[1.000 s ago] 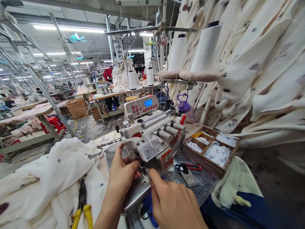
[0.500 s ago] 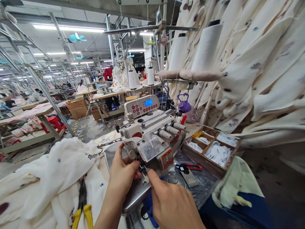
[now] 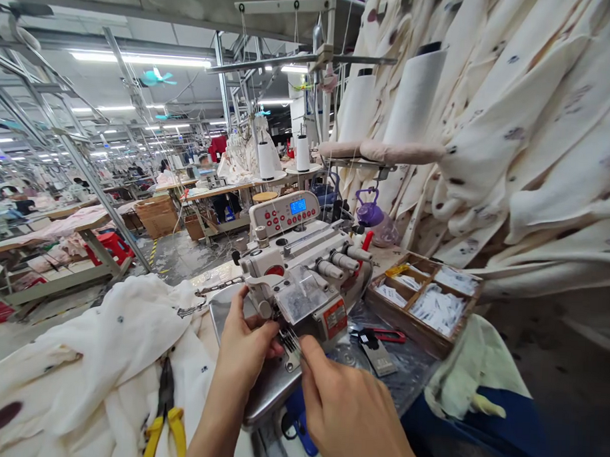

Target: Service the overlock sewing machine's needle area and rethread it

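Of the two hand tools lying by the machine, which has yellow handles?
The pliers on the white cloth, left of the left hand; the other tool, right of the machine, has red handles.

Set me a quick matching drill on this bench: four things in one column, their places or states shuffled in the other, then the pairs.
Things:
1. pliers
2. tray
3. cone
4. display

Places or states:
a. on the stand, above the machine
b. lying on the cloth
c. right of the machine
d. lit blue

Pairs: 1-b, 2-c, 3-a, 4-d.
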{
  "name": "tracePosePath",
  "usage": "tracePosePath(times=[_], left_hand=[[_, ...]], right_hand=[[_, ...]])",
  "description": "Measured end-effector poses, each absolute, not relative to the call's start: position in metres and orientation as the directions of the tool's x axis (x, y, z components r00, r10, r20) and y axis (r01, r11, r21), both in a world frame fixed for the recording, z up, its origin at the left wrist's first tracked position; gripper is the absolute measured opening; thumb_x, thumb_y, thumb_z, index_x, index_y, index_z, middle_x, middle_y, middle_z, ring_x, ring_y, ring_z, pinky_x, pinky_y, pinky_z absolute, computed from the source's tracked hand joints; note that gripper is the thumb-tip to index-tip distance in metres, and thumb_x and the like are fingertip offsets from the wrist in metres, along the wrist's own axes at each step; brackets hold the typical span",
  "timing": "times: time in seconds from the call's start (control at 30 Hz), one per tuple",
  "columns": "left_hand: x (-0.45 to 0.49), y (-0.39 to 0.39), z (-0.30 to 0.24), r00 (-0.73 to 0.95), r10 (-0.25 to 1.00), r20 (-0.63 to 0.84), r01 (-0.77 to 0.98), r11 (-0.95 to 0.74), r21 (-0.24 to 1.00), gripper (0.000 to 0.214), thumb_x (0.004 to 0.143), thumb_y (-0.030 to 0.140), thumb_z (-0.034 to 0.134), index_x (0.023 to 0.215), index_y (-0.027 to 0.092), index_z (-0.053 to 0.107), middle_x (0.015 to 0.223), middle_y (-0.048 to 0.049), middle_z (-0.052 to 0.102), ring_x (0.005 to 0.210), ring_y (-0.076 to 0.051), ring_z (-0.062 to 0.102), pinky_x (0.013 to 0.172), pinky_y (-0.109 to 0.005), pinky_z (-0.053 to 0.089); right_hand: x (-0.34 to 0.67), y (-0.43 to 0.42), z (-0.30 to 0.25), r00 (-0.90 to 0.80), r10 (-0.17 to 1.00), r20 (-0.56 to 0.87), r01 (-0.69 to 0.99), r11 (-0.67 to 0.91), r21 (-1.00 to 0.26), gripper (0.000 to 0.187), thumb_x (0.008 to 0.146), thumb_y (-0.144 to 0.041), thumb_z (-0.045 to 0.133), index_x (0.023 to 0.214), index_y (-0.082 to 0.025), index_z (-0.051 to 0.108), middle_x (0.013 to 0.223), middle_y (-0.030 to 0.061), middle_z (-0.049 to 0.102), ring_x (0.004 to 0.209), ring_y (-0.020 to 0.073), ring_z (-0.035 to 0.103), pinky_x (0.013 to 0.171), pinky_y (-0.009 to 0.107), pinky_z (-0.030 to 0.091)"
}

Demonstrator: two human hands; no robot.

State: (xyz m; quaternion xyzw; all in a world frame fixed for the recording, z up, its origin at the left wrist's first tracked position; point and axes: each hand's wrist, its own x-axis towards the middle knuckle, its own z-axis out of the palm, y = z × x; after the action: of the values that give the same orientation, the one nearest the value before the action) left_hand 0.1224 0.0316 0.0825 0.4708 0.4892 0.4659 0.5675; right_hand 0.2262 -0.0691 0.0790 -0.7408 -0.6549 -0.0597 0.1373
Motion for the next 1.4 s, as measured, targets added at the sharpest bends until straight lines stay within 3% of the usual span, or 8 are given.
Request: tracePosePath(times=[0.27, 0.47, 0.93, 1.13, 1.4], left_hand=[[0.123, 0.03, 0.085, 0.083, 0.989, -0.125, -0.067, 0.131, 0.989, 0.078, 0.069, 0.001, 0.061, 0.141, 0.019, 0.036, 0.053, 0.007, 0.061, 0.034, -0.01, 0.054, 0.033, -0.012, 0.035], [0.124, 0.031, 0.084, 0.067, 0.989, -0.133, -0.068, 0.137, 0.988, 0.081, 0.069, 0.001, 0.062, 0.143, 0.019, 0.034, 0.052, 0.007, 0.061, 0.032, -0.01, 0.053, 0.033, -0.013, 0.036], [0.124, 0.028, 0.085, 0.069, 0.991, -0.119, -0.069, 0.123, 0.99, 0.077, 0.073, 0.001, 0.06, 0.143, 0.019, 0.032, 0.053, 0.0077, 0.059, 0.033, -0.01, 0.053, 0.033, -0.013, 0.036], [0.124, 0.029, 0.083, 0.058, 0.992, -0.112, -0.065, 0.116, 0.991, 0.084, 0.07, 0.003, 0.066, 0.144, 0.021, 0.033, 0.054, 0.009, 0.058, 0.034, -0.009, 0.053, 0.035, -0.013, 0.038], [0.125, 0.028, 0.083, 0.063, 0.992, -0.113, -0.039, 0.116, 0.993, 0.081, 0.074, 0.0, 0.059, 0.146, 0.02, 0.029, 0.052, 0.0065, 0.062, 0.034, -0.011, 0.054, 0.034, -0.013, 0.038]], right_hand=[[0.232, -0.076, 0.074, 0.133, 0.943, 0.305, 0.99, -0.112, -0.084, 0.03, 0.086, -0.008, 0.055, 0.107, -0.028, 0.065, 0.064, -0.001, 0.073, 0.056, 0.0274, 0.071, 0.052, 0.034, 0.014], [0.234, -0.072, 0.076, 0.142, 0.963, 0.229, 0.985, -0.115, -0.125, 0.029, 0.088, -0.009, 0.053, 0.107, -0.028, 0.064, 0.068, 0.0004, 0.075, 0.06, 0.0286, 0.073, 0.053, 0.033, 0.011], [0.233, -0.07, 0.081, 0.148, 0.981, 0.123, 0.98, -0.129, -0.152, 0.032, 0.092, -0.01, 0.049, 0.113, -0.03, 0.063, 0.071, 0.0022, 0.076, 0.067, 0.0291, 0.074, 0.053, 0.034, 0.015], [0.232, -0.069, 0.084, 0.151, 0.979, 0.139, 0.98, -0.13, -0.151, 0.031, 0.093, -0.009, 0.051, 0.113, -0.029, 0.064, 0.071, 0.0022, 0.076, 0.066, 0.0266, 0.074, 0.053, 0.034, 0.015], [0.236, -0.067, 0.08, 0.122, 0.981, 0.15, 0.977, -0.091, -0.195, 0.03, 0.093, -0.01, 0.048, 0.111, -0.027, 0.065, 0.069, 0.0041, 0.075, 0.066, 0.0295, 0.074, 0.053, 0.034, 0.017]])
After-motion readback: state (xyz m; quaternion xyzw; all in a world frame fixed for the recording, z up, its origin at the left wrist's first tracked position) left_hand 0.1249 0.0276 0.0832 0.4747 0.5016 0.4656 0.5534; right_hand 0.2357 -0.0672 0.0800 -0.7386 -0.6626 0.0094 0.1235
